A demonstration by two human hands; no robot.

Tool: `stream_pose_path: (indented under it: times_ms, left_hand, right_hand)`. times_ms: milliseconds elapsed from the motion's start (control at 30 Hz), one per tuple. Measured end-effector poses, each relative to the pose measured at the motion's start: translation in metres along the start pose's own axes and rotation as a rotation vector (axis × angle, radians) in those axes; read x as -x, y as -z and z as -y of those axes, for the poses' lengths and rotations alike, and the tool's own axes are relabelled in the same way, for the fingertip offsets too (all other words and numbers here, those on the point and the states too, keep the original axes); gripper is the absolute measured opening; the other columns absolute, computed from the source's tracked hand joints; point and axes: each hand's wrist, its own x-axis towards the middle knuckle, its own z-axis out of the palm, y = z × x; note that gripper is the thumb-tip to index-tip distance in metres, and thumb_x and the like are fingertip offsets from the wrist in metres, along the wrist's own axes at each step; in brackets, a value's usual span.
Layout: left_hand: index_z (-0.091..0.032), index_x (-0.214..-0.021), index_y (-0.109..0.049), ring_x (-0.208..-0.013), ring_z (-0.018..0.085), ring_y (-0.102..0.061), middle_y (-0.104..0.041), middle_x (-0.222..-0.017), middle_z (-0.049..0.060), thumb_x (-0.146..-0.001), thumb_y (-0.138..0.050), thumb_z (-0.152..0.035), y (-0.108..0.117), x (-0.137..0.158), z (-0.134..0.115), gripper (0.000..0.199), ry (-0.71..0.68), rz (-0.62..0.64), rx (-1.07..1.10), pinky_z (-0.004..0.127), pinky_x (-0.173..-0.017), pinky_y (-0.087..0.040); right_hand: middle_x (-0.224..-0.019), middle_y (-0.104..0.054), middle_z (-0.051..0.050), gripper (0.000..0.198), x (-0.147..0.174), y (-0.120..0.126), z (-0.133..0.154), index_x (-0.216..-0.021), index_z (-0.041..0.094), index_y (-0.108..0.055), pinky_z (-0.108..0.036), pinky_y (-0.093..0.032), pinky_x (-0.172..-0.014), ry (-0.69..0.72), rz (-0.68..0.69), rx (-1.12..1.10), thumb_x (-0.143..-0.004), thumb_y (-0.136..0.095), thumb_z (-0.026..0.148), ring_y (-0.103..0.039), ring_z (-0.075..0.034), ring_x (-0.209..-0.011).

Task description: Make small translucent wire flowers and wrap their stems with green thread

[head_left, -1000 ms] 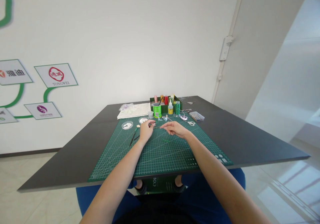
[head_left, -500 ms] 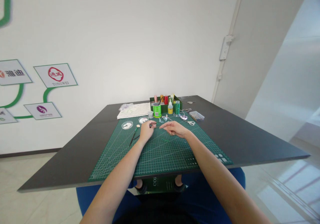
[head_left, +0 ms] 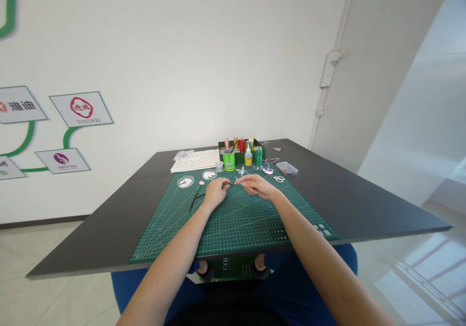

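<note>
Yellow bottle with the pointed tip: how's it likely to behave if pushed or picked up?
The yellow bottle is tall and narrow, so a high push would probably tip it. Its smooth-looking body may feel slightly slippery. Standing between the green can and green spool, it could bump either if pushed sideways.

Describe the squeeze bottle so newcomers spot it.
Far across the black table sits an open green box. In front of it, between the green can and green spool, stands the squeeze bottle, set apart by its pointed white nozzle and yellow label.
</note>
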Motion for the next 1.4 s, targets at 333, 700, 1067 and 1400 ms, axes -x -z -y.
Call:
stream_pose_path:
  times_ms: [333,700,1067,1400]
  left_hand:
    - [-0.020,-0.102,-0.077,-0.089,0.021,-0.068,-0.076,-0.099,0.006,-0.087,-0.063,-0.013,0.001,0.003,-0.006,0.022,-0.028,0.064,-0.048,0.032,-0.083,-0.052]
    - [-0.020,-0.100,-0.078,-0.091,0.020,-0.070,-0.077,-0.105,0.004,-0.087,-0.063,-0.012,0.000,0.004,-0.010,0.021,-0.088,0.167,-0.038,0.031,-0.087,-0.052]
    - [-0.019,-0.096,-0.078,-0.082,0.018,-0.067,-0.078,-0.097,0.004,-0.085,-0.065,-0.013,0.000,0.005,-0.016,0.018,-0.163,0.260,0.146,0.027,-0.076,-0.049]
    - [-0.015,-0.097,-0.078,-0.057,0.012,-0.058,-0.076,-0.081,0.004,-0.084,-0.068,-0.020,-0.001,0.005,-0.016,0.017,-0.101,0.337,0.342,0.023,-0.061,-0.043]
  right_hand:
    - [-0.042,-0.038,0.011,0.027,0.000,0.002,0.003,-0.099,0.012,-0.073,-0.023,-0.012,-0.043,0.076,-0.040,-0.072,-0.079,-0.077,0.029,-0.023,-0.004,-0.039]
    - [-0.041,-0.031,0.013,0.026,0.002,0.002,0.008,-0.101,0.014,-0.071,-0.023,-0.010,-0.043,0.137,-0.089,-0.108,-0.081,-0.076,0.030,-0.018,-0.005,-0.039]
    - [-0.043,-0.026,0.014,0.031,-0.002,0.003,0.006,-0.104,0.016,-0.068,-0.024,-0.011,-0.042,0.216,-0.241,-0.078,-0.081,-0.075,0.035,-0.016,-0.005,-0.039]
    - [-0.042,-0.027,0.013,0.037,-0.005,0.005,0.002,-0.106,0.015,-0.069,-0.024,-0.010,-0.042,0.234,-0.319,-0.068,-0.078,-0.077,0.039,-0.016,-0.005,-0.039]
